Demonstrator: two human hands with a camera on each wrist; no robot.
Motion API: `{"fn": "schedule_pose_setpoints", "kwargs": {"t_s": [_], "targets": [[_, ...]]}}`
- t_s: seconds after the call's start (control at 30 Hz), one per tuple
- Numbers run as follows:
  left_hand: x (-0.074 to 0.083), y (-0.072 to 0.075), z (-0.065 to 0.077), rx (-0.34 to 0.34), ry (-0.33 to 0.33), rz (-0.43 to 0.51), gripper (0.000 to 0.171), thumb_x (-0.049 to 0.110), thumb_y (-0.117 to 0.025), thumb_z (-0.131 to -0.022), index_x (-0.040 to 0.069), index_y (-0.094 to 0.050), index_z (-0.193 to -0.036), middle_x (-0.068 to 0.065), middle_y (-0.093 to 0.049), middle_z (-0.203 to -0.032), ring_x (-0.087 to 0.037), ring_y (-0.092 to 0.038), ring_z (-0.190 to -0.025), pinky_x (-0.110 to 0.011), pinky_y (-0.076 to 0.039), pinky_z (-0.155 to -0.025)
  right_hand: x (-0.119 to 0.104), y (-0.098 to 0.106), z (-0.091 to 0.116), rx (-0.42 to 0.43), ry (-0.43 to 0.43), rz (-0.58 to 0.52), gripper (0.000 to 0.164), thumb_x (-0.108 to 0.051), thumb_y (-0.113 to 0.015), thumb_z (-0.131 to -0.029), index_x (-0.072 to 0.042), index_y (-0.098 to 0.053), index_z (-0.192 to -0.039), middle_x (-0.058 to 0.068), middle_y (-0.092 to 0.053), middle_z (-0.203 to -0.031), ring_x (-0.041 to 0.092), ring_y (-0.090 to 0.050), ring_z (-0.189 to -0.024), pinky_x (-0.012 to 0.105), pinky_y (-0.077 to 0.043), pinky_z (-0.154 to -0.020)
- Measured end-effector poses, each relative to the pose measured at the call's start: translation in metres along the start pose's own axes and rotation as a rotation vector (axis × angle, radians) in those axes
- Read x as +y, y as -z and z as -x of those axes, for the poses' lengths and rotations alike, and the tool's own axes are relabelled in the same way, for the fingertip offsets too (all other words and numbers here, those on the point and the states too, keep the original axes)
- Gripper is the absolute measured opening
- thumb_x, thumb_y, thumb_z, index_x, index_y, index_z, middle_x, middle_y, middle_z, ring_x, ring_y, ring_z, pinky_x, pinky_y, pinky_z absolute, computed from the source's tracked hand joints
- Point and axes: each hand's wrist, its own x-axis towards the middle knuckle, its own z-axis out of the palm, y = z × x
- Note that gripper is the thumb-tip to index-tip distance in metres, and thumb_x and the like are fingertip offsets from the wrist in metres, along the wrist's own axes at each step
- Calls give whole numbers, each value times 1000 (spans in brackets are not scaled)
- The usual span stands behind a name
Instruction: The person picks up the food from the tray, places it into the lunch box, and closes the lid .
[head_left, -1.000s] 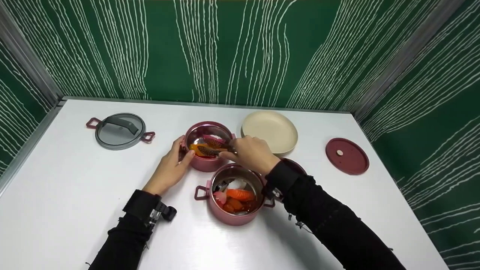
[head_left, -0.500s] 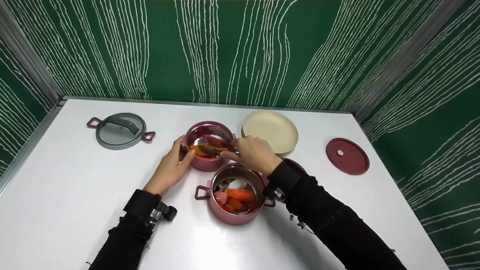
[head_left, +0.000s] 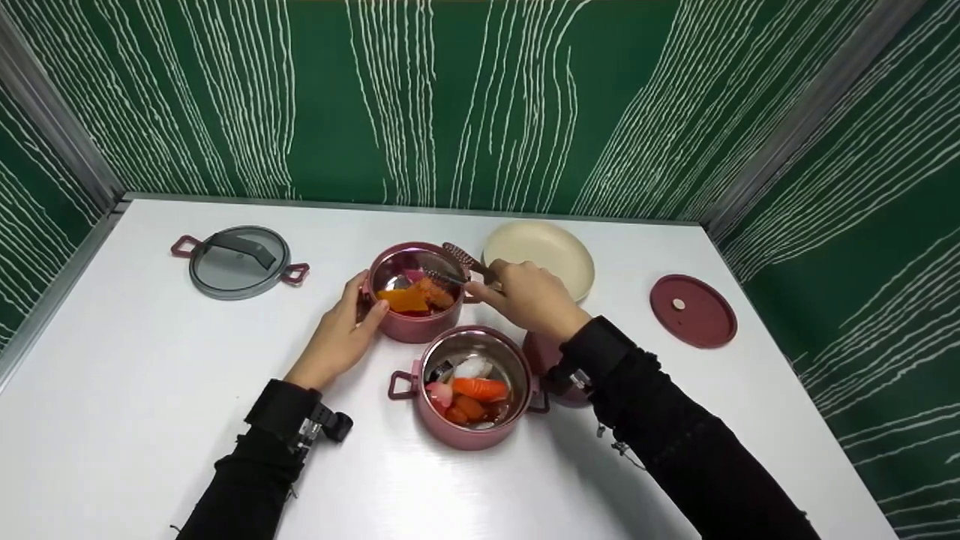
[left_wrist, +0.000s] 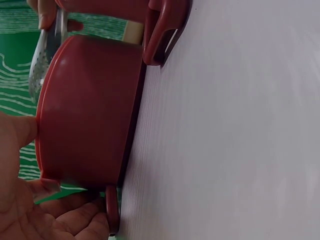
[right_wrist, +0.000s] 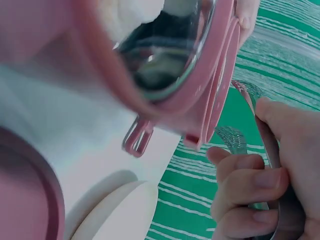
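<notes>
My left hand (head_left: 339, 341) grips the far pink-red pot (head_left: 412, 328) at its left side, thumb on the rim and fingers by the handle (left_wrist: 113, 210). My right hand (head_left: 536, 296) holds metal tongs (head_left: 469, 260) above that pot's right rim. The tongs' arms stand apart with nothing between the tips, as the right wrist view also shows. Inside the far pot lie a yellow-orange piece (head_left: 403, 301), a bumpy orange piece (head_left: 436, 291) and a pink piece. The near pot (head_left: 457, 439) contains an orange-red piece (head_left: 481, 388), a white piece and several others.
A maroon container (head_left: 566, 394) stands right of the near pot, partly hidden under my right forearm. Behind it sits a cream round dish (head_left: 536, 255). A maroon lid (head_left: 694, 311) lies at the right, a glass lid (head_left: 240, 274) at the left. Green walls edge the white table.
My right hand has moved right and lifted the tongs from over the pieces inside the far pot. The tongs' arms have spread, leaving the bumpy orange piece visible. My left hand stays put.
</notes>
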Motion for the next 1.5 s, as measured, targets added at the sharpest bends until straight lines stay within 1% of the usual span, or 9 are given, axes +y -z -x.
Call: {"fn": "schedule_pose_setpoints", "kwargs": {"t_s": [0.13,0.23,0.4,0.6,0.77,0.93,1.17,1.37,1.5], "targets": [[0,0,0,-3,8,-2,74,46,-47,-114,15,-15,-173,-25,-26,-176,-51,-31,-159,-67,-24,-131,14,3,2,54,3,-64,51,-56,-59,-107,-7,-72,-112,10,-72,-89,31,-67,-80,46,-54,-76],[-2,0,0,3,-2,-1,74,47,-47,-114,14,-16,-172,-24,-27,-176,-50,-31,-160,-66,-24,-132,24,6,5,100,23,-99,48,-49,-61,-108,-3,-71,-116,17,-78,-97,33,-71,-82,50,-58,-78],[-3,1,0,18,-25,-5,73,44,-49,-114,12,-18,-172,-25,-29,-175,-49,-32,-160,-64,-25,-133,43,10,7,150,16,-124,43,-38,-60,-110,3,-67,-118,25,-77,-101,36,-71,-80,53,-60,-78],[-2,2,1,15,-5,-11,73,46,-47,-114,14,-16,-172,-25,-28,-175,-50,-31,-160,-65,-24,-132,70,15,10,172,-67,-166,44,-34,-57,-110,6,-62,-129,31,-73,-127,39,-69,-94,59,-59,-87],[-3,3,1,13,-4,-10,74,46,-48,-114,14,-15,-173,-24,-27,-175,-50,-31,-160,-65,-23,-132,93,21,16,197,-127,-165,49,-36,-53,-112,4,-51,-140,37,-72,-115,41,-67,-89,60,-55,-80],[-3,2,0,11,0,-7,74,44,-49,-114,15,-15,-173,-24,-26,-176,-49,-30,-160,-66,-23,-132,118,24,20,242,-202,-164,53,-36,-48,-112,6,-44,-144,33,-68,-100,44,-66,-86,61,-53,-76],[-1,1,0,7,6,-4,74,46,-47,-114,15,-16,-173,-24,-26,-176,-49,-30,-161,-66,-23,-132,152,21,26,259,-310,-138,55,-28,-45,-110,14,-40,-145,47,-66,-117,56,-67,-99,69,-52,-87],[0,0,0,19,-15,-15,71,45,-47,-114,13,-18,-171,-25,-29,-174,-50,-32,-159,-66,-24,-132,171,16,30,227,-427,-148,56,-29,-43,-110,12,-35,-148,50,-60,-128,63,-65,-111,73,-52,-89],[0,-1,0,15,1,-8,71,45,-47,-114,16,-18,-172,-24,-28,-175,-49,-31,-160,-66,-24,-132,178,11,32,206,-470,-144,56,-28,-43,-109,14,-34,-146,51,-59,-128,65,-64,-114,75,-51,-91]]}}
